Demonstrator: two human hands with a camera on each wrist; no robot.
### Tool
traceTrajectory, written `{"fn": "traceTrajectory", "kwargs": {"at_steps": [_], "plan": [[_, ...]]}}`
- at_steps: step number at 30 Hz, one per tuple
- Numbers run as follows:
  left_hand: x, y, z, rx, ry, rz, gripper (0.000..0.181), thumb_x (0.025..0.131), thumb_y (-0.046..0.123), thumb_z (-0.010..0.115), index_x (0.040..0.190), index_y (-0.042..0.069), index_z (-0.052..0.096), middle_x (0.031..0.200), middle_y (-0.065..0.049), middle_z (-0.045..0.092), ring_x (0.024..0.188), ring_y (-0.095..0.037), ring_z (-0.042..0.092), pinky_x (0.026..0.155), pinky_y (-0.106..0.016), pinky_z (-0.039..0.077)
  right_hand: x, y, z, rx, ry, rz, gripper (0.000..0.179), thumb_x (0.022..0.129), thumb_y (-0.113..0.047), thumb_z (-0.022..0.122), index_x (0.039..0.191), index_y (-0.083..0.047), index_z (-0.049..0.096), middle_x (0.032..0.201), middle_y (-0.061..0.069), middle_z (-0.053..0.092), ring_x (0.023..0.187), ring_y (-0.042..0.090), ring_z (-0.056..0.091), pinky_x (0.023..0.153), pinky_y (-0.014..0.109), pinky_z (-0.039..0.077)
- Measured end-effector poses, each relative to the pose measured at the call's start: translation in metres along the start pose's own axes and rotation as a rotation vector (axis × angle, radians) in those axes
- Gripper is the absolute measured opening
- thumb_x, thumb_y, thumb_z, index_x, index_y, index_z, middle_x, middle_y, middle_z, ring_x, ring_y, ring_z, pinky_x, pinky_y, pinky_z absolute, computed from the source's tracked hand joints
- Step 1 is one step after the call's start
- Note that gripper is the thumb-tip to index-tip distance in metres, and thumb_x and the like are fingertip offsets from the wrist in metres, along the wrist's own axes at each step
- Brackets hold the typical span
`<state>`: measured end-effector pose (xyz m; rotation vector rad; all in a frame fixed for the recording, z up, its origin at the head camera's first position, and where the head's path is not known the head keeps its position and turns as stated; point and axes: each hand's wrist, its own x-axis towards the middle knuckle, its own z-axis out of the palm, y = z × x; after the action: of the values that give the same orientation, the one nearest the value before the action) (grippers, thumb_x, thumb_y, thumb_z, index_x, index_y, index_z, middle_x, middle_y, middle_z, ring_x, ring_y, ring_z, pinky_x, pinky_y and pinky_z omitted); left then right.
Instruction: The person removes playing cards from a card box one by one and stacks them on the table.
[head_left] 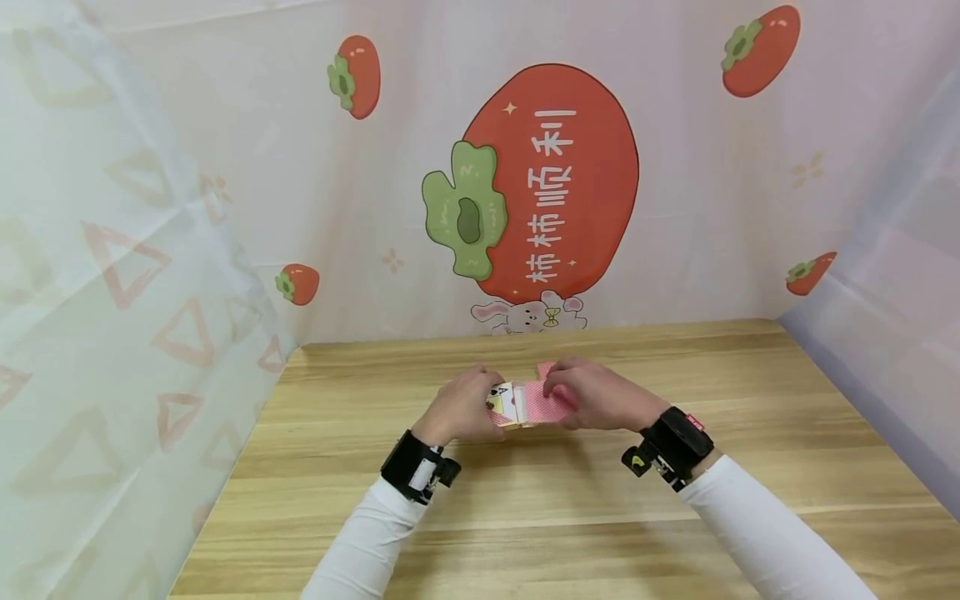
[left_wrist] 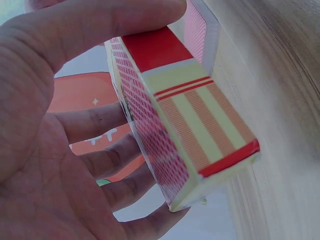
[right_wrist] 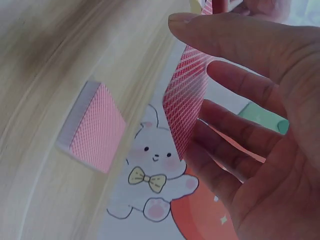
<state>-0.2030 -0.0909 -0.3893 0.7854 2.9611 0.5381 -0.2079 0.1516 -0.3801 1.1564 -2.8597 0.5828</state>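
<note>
My left hand [head_left: 467, 404] holds a playing card box [left_wrist: 200, 120] with red and tan stripes on its side, thumb on one edge and fingertips along the other. An ace is printed on the box face [head_left: 504, 403] turned up in the head view. To its right, my right hand [head_left: 603, 396] pinches a thin playing card [right_wrist: 187, 95] with a red-and-white patterned back, close against the box's end. Whether it is one card or several cannot be told. Behind the right hand, a deck of cards [right_wrist: 97, 127] with the same pattern lies on the table.
The wooden table [head_left: 360, 517] reaches back to a white cloth [head_left: 405, 208] printed with persimmons and a rabbit. More cloth hangs at the left and right sides. Each wrist carries a black strapped camera [head_left: 416, 468].
</note>
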Motion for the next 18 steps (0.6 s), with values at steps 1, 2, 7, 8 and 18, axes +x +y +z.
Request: {"fn": "traceTrajectory", "kwargs": {"at_steps": [1,2,7,8,18], "plan": [[0.000,0.000,0.000,0.005,-0.001,-0.003,0.070,0.052,0.036,0.082,0.114,0.011,0.059,0.099,0.003,0.051,0.086,-0.012,0.048,0.071,-0.028,0.041,-0.001,0.001,-0.001,-0.002,0.000,0.009,0.040,0.063,-0.033,0.081,0.099,-0.024,0.063,0.108,-0.008,0.054,0.103,0.013,0.047,0.085,0.029,0.042],[0.000,-0.001,0.000,0.006,-0.003,-0.006,0.070,0.053,0.036,0.082,0.114,0.011,0.059,0.099,0.003,0.052,0.086,-0.012,0.048,0.071,-0.028,0.041,-0.002,0.003,-0.002,-0.001,0.002,0.019,0.041,0.063,-0.033,0.081,0.099,-0.024,0.063,0.107,-0.008,0.054,0.102,0.013,0.047,0.083,0.029,0.042],[0.000,-0.003,0.001,-0.005,-0.014,-0.021,0.070,0.053,0.035,0.083,0.114,0.011,0.059,0.099,0.003,0.051,0.085,-0.013,0.048,0.070,-0.029,0.041,-0.004,0.006,-0.009,-0.003,0.043,0.088,0.043,0.064,-0.036,0.080,0.101,-0.023,0.063,0.104,-0.006,0.055,0.094,0.014,0.049,0.076,0.028,0.043],[0.000,-0.003,0.001,-0.010,-0.015,-0.025,0.070,0.053,0.034,0.083,0.114,0.011,0.059,0.100,0.003,0.051,0.085,-0.013,0.048,0.070,-0.029,0.040,-0.005,0.006,-0.010,-0.011,0.063,0.101,0.044,0.064,-0.038,0.080,0.101,-0.022,0.064,0.103,-0.006,0.056,0.092,0.014,0.049,0.074,0.028,0.043],[-0.001,-0.006,-0.001,-0.025,-0.006,-0.041,0.070,0.054,0.034,0.083,0.115,0.011,0.058,0.098,0.002,0.051,0.084,-0.014,0.048,0.069,-0.030,0.041,-0.001,0.016,-0.003,-0.098,0.288,0.333,0.038,0.070,-0.042,0.074,0.089,-0.010,0.065,0.077,0.002,0.055,0.070,0.016,0.048,0.059,0.031,0.039]]}}
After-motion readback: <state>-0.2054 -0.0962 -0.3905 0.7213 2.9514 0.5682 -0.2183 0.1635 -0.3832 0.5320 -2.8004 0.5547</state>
